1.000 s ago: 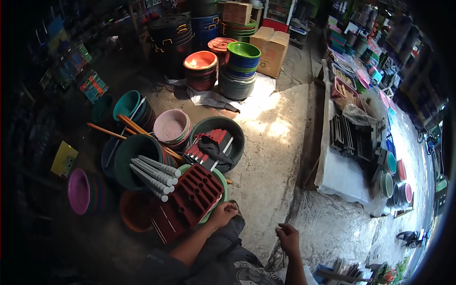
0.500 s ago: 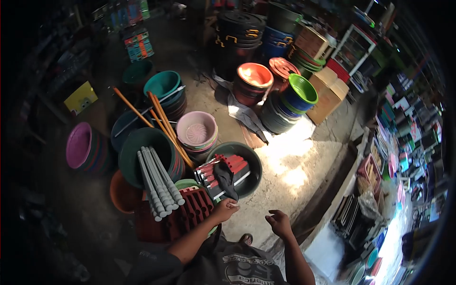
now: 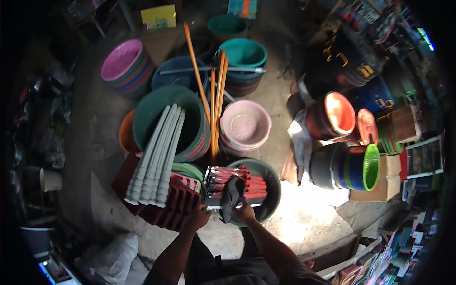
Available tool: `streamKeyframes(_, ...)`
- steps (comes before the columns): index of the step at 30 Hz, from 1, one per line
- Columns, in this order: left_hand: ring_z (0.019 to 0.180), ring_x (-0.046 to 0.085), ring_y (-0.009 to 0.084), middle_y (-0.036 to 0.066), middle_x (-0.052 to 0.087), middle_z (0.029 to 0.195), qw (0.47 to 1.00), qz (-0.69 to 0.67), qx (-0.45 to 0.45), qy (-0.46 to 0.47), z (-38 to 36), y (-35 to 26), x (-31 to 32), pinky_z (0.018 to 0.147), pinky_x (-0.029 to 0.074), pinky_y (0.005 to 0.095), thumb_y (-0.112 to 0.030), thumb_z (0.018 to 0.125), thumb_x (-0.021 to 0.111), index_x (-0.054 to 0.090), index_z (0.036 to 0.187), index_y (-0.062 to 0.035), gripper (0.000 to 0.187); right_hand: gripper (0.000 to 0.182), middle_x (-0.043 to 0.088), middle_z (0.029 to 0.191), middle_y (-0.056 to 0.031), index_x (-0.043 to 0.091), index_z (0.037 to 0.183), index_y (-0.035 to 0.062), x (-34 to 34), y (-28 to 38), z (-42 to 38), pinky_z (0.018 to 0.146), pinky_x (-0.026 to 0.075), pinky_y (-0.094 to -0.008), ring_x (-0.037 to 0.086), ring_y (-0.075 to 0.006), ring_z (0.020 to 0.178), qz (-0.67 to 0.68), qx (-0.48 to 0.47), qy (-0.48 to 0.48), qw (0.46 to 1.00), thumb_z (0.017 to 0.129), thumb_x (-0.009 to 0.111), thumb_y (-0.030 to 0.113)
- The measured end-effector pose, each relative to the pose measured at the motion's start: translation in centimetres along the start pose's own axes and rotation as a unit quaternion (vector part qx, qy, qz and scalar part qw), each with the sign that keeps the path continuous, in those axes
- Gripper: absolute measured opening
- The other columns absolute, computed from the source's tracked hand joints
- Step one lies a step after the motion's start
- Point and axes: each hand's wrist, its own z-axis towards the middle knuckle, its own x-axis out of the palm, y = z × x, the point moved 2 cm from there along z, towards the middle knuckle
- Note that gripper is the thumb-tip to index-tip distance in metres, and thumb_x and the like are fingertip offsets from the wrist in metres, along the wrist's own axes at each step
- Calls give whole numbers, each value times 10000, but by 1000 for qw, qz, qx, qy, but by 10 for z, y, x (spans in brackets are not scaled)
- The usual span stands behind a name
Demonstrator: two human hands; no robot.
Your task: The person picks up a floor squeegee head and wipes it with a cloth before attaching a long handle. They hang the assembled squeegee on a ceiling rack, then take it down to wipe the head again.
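Note:
My left hand grips the near edge of a stack of dark red slotted plastic panels. Several grey plastic legs lie across those panels and a stack of green basins. My right hand reaches into a dark green basin, fingers closed on a dark cloth. The cloth is draped over red and grey bundled pieces in that basin.
Orange sticks lean between the basins. Around stand pink basins, teal basins, a purple basin stack, an orange-topped stack, a green-rimmed stack, cardboard boxes and black bins. A white sack lies near left.
My view has swung left and down over the basins. My right hand moved from free air to the dark cloth in the basin. My left hand stayed at the red panels.

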Motion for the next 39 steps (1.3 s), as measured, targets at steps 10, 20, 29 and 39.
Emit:
streamKeyframes(10,1027,499,361,181,507,1085,938,339,67,10,65,-42,69,850,412,470,-128,684,632,522,1116,-77,449,454,612,937,-232,515,1130,87,39,-60,82,755,493,-470,595,-444,851,-14,-18,-49,999,737,661,259)
streamKeyframes(20,1004,520,286,136,547,1066,801,568,187,-17,113,11,123,879,387,407,-176,690,633,550,1026,-70,362,155,577,884,-55,588,857,13,-119,-139,-29,725,446,-285,552,-146,812,307,-43,-51,949,714,647,14)
streamKeyframes(29,883,607,361,228,601,951,877,315,107,347,66,-42,70,731,482,398,-240,693,688,490,981,-17,415,295,478,1033,-127,571,966,18,-99,-104,-171,841,433,-340,503,-250,987,343,-50,-237,907,678,631,43)
streamKeyframes(39,924,568,188,99,576,1111,849,-6,330,413,-63,-180,3,806,476,310,-87,733,693,448,1244,-23,571,361,380,1354,-199,558,937,77,-70,88,-300,1003,271,-561,365,-411,1231,-57,-217,-368,902,740,647,365)
